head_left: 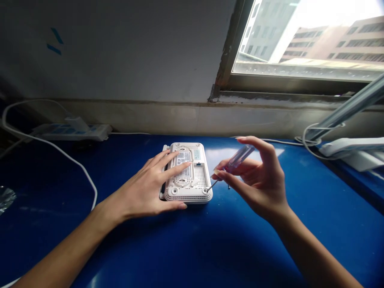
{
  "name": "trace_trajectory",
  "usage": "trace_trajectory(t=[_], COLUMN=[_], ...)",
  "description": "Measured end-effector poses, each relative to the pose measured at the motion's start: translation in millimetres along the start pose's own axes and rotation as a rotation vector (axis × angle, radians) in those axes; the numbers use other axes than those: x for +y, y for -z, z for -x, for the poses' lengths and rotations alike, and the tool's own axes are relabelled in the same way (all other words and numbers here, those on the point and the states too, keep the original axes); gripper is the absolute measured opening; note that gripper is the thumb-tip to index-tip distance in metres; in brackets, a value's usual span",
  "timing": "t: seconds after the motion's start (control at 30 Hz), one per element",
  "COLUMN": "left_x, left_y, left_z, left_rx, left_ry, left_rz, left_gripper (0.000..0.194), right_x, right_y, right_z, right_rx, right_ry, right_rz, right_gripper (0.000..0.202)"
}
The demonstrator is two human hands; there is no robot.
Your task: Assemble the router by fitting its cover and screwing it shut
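A white router [198, 174] with vent holes and a label on its upturned underside lies on the blue table. Across its left part rests my left hand [147, 182], open, fingers spread over the label and thumb along the near edge. My right hand [264, 180] is closed around a screwdriver [240, 157] with a clear purplish handle. The shaft slants down to the left, and its tip is at the round screw hole in the router's near right corner. A small dark screw [229, 187] appears to lie on the table below my right fingers.
A white power strip [102, 132] with a plugged-in adapter [77, 124] stands at the back left; its white cable [81, 164] loops over the table [192, 248]. At the right are a lamp-like arm [351, 108] and a white base [354, 154]. Wall and window border the back.
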State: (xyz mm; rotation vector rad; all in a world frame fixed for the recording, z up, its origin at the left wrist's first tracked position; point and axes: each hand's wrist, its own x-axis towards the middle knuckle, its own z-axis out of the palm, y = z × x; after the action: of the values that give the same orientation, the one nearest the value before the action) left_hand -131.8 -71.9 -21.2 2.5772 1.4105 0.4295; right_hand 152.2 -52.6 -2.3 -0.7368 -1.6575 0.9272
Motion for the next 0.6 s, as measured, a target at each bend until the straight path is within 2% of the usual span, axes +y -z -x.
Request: trace_trajectory(t=[0.3,0.6], left_x=[-2.1,-2.0], left_y=[-0.7,-3.5], left_z=[1.1,1.0], left_rx=[-0.051,-0.059], left_ry=[0.060,0.063], left_rz=[0.027,0.033], left_gripper=[0.098,0.096], right_x=[5.8,4.4], right_y=[-3.4,-4.8], right_z=[2.1,2.9], right_rx=[-0.057,-0.026], right_ry=[0.091,0.118], right_rz=[0.106,0.125], right_gripper=[0.061,0.064])
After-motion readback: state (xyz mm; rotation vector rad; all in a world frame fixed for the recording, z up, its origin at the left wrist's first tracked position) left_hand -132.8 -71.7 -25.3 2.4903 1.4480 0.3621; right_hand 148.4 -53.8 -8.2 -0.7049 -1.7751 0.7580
